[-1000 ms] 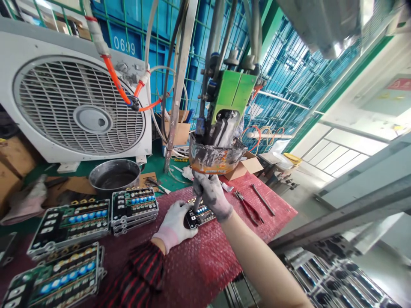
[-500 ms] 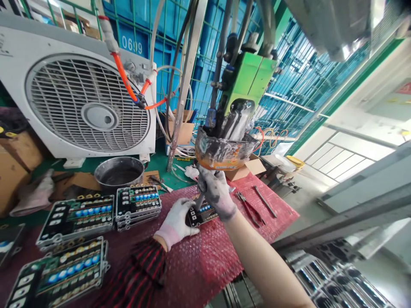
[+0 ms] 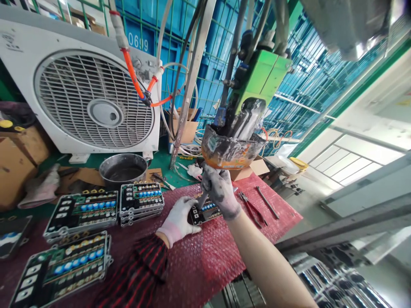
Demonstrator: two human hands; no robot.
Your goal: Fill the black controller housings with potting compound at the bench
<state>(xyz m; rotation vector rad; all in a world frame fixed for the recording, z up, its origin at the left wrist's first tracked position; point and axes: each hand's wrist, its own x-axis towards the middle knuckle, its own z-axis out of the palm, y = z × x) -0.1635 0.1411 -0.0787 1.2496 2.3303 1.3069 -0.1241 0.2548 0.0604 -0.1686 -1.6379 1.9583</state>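
Note:
My right hand (image 3: 219,189), in a grimy grey glove, is closed round the thin nozzle that hangs under the smeared orange cup (image 3: 231,152) of the green dispensing head (image 3: 258,81). The nozzle tip points down onto a small circuit board (image 3: 205,212) with blue parts, lying on the red bubble wrap (image 3: 205,261). My left hand (image 3: 178,219), in a white glove, rests on the board's left edge and steadies it with curled fingers.
More boards lie at the left: one stack (image 3: 141,201), a larger board (image 3: 81,213) and another (image 3: 62,267) near the front. A metal pan (image 3: 123,168) stands behind them, below a big white fan (image 3: 85,87). Pliers (image 3: 252,208) and a rod (image 3: 267,202) lie at the right.
The view has drifted, so everything sits a little further right and the dispensing head looks more tilted. Both hands keep their hold at the small board.

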